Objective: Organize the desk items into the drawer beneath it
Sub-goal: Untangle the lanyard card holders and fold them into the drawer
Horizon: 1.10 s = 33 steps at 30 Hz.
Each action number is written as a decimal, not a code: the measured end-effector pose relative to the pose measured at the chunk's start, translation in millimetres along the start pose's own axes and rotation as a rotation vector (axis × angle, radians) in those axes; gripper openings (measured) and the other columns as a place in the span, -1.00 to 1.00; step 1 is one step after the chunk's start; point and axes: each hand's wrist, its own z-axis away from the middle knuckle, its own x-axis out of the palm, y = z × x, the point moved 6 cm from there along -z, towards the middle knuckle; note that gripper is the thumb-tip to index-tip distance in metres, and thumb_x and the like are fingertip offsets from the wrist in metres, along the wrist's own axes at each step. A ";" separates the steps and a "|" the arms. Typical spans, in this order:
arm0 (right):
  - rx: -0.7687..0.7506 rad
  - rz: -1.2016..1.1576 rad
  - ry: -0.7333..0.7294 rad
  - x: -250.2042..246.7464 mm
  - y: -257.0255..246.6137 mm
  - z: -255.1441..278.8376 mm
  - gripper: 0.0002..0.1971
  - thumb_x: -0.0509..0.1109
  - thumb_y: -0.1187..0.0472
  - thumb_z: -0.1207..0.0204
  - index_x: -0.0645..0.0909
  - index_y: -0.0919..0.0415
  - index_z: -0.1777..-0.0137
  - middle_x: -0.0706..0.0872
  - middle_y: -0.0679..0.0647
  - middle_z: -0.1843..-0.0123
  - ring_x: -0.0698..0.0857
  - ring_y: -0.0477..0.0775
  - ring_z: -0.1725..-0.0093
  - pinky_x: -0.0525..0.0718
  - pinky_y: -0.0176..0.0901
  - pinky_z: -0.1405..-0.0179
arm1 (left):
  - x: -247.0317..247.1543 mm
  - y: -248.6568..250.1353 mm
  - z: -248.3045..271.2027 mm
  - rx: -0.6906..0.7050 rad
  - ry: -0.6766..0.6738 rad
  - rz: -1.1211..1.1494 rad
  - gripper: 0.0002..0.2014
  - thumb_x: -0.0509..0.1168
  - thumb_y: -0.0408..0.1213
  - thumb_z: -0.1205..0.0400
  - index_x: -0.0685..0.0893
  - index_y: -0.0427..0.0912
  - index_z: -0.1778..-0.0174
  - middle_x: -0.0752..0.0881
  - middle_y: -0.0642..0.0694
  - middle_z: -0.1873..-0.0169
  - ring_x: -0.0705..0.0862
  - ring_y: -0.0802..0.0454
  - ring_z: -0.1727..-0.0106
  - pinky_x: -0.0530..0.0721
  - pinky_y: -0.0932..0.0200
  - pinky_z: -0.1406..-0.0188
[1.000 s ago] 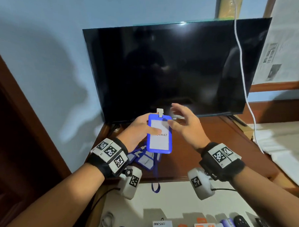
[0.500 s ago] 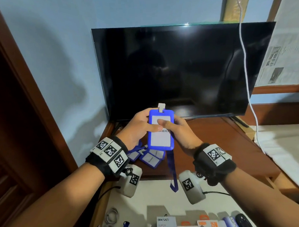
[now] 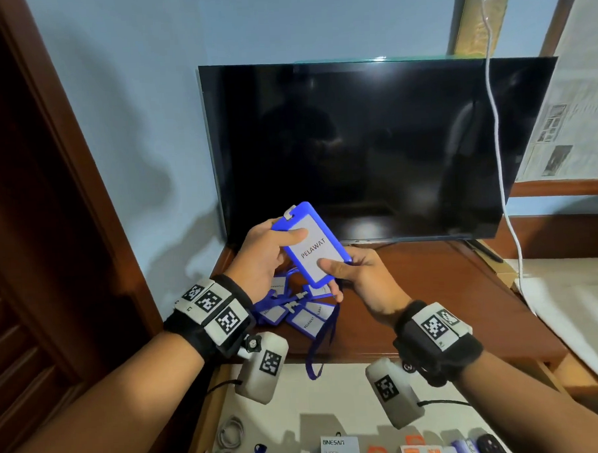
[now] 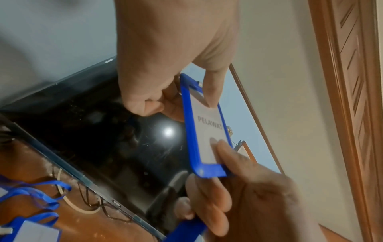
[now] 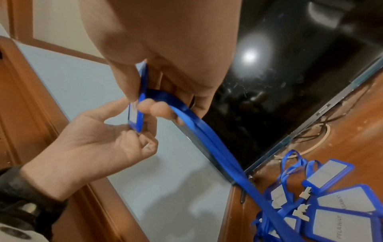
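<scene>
Head view: both hands, left (image 3: 263, 253) and right (image 3: 356, 275), pinch a badge (image 3: 310, 244) above the tabletop (image 3: 413, 289); drawer (image 3: 332, 396) contents cut off below.

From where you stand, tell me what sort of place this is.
Probably a room in a home or small office: a dark flat screen stands on a wooden desk against a blue wall, newspaper covers the window, and blue PELAWAT badges lie heaped on the desk.

Blue badge holder (image 3: 311, 243), white card inside
</scene>
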 end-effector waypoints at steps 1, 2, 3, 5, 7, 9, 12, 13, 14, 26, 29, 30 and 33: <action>-0.003 0.019 -0.022 1.7 -0.5 1.1 -0.71 0.33 0.24 -0.62 0.72 0.03 0.32 0.57 0.23 0.49 0.42 0.16 0.52 0.52 -0.20 0.43 | -1.8 1.7 0.7 -0.023 -0.020 -0.001 -0.86 0.37 -0.41 -0.59 0.67 -0.22 -0.05 0.81 -0.13 0.12 0.79 -0.02 0.03 0.70 0.26 0.21; 0.004 0.038 -0.036 2.1 0.3 1.6 -0.71 0.34 0.24 -0.61 0.72 0.03 0.34 0.54 0.20 0.53 0.38 0.14 0.53 0.47 -0.23 0.47 | -3.8 2.7 1.2 -0.051 -0.041 -0.011 -0.86 0.39 -0.41 -0.58 0.66 -0.23 -0.03 0.81 -0.14 0.12 0.79 -0.01 0.02 0.69 0.27 0.22; 0.016 0.051 -0.037 0.8 2.3 0.7 -0.72 0.36 0.25 -0.60 0.73 0.05 0.34 0.51 0.15 0.57 0.35 0.12 0.54 0.41 -0.23 0.50 | -5.8 3.6 2.1 -0.081 -0.064 -0.026 -0.85 0.40 -0.41 -0.57 0.64 -0.24 -0.03 0.81 -0.15 0.11 0.79 -0.02 0.01 0.68 0.28 0.24; 0.043 0.062 -0.032 -3.1 4.0 -0.6 -0.82 0.43 0.26 -0.54 0.77 0.11 0.27 0.49 0.13 0.57 0.32 0.07 0.56 0.34 -0.21 0.50 | -11.8 5.9 5.4 -0.133 -0.085 -0.058 -0.82 0.41 -0.47 -0.55 0.61 -0.24 -0.03 0.80 -0.19 0.08 0.78 -0.02 0.01 0.66 0.32 0.32; 0.056 0.083 -0.056 -4.2 0.6 0.2 -0.92 0.47 0.23 -0.46 0.80 0.14 0.21 0.61 0.21 0.46 0.37 0.03 0.56 0.34 -0.20 0.52 | -18.6 9.0 7.9 -0.142 -0.105 -0.134 -0.68 0.42 -0.52 -0.52 0.58 -0.20 -0.14 0.77 -0.25 0.00 0.76 -0.05 -0.04 0.69 0.25 0.23; 0.077 0.121 -0.090 -4.3 -4.5 3.2 -0.90 0.47 0.28 -0.48 0.79 0.14 0.21 0.75 0.10 0.36 0.49 -0.06 0.55 0.39 -0.28 0.55 | -23.1 13.6 10.8 -0.111 -0.152 -0.275 -0.54 0.46 -0.51 -0.50 0.54 -0.08 -0.25 0.75 -0.28 -0.07 0.74 -0.09 -0.12 0.72 0.07 -0.03; 0.111 0.156 -0.088 -8.7 -10.6 5.5 -0.89 0.41 0.35 -0.54 0.76 0.23 0.16 0.78 0.04 0.34 0.55 -0.16 0.55 0.41 -0.37 0.55 | -27.7 20.9 12.3 0.015 -0.202 -0.567 -0.59 0.54 -0.31 -0.47 0.60 -0.06 -0.20 0.78 -0.17 -0.02 0.76 0.00 -0.06 0.75 0.12 0.04; 0.112 0.163 -0.066 -11.5 -12.3 5.4 -0.90 0.41 0.33 -0.54 0.75 0.27 0.14 0.78 0.07 0.32 0.54 -0.16 0.55 0.39 -0.35 0.55 | -29.6 23.1 12.4 0.061 -0.182 -0.646 -0.60 0.58 -0.21 -0.42 0.66 -0.08 -0.14 0.80 -0.12 0.03 0.78 0.04 -0.03 0.77 0.08 0.04; 0.108 0.165 -0.039 -13.9 -13.9 6.2 -0.90 0.42 0.30 -0.54 0.74 0.28 0.15 0.78 0.10 0.31 0.52 -0.13 0.55 0.36 -0.30 0.54 | -31.6 25.2 13.6 0.099 -0.141 -0.699 -0.61 0.62 -0.12 -0.37 0.69 -0.08 -0.06 0.82 -0.07 0.10 0.79 0.09 0.01 0.78 0.03 0.02; 0.125 0.121 -0.004 -3.3 -15.0 28.3 -0.84 0.41 0.26 -0.53 0.80 0.12 0.24 0.79 0.18 0.28 0.50 0.04 0.47 0.29 -0.27 0.55 | -21.9 25.6 33.3 0.119 -0.267 -0.860 -0.77 0.56 -0.20 -0.45 0.78 -0.14 0.03 0.83 0.00 0.13 0.78 0.18 0.15 0.71 0.20 0.20; 0.115 0.119 -0.040 -2.1 -17.8 36.4 -0.79 0.43 0.17 -0.47 0.75 0.36 0.17 0.73 0.39 0.29 0.48 0.01 0.55 0.35 -0.34 0.60 | -16.7 20.6 41.7 0.051 -0.398 -0.865 -0.78 0.54 -0.23 -0.48 0.78 -0.18 -0.01 0.83 -0.03 0.14 0.71 0.25 0.29 0.57 0.33 0.39; 0.108 0.123 -0.055 -2.7 -17.7 39.3 -0.71 0.45 0.15 -0.45 0.73 0.45 0.13 0.68 0.52 0.27 0.45 0.06 0.55 0.36 -0.34 0.61 | -15.8 19.3 44.5 0.037 -0.421 -0.846 -0.79 0.53 -0.24 -0.48 0.79 -0.18 0.00 0.83 -0.05 0.14 0.69 0.22 0.29 0.56 0.32 0.40; 0.104 0.126 -0.083 -2.2 -18.5 45.7 -0.63 0.48 0.13 -0.45 0.69 0.53 0.05 0.56 0.72 0.22 0.38 0.19 0.52 0.39 -0.36 0.61 | -10.6 15.5 54.2 -0.001 -0.503 -0.804 -0.89 0.52 -0.29 -0.49 0.77 -0.07 0.11 0.83 0.01 0.23 0.68 0.12 0.26 0.55 0.31 0.41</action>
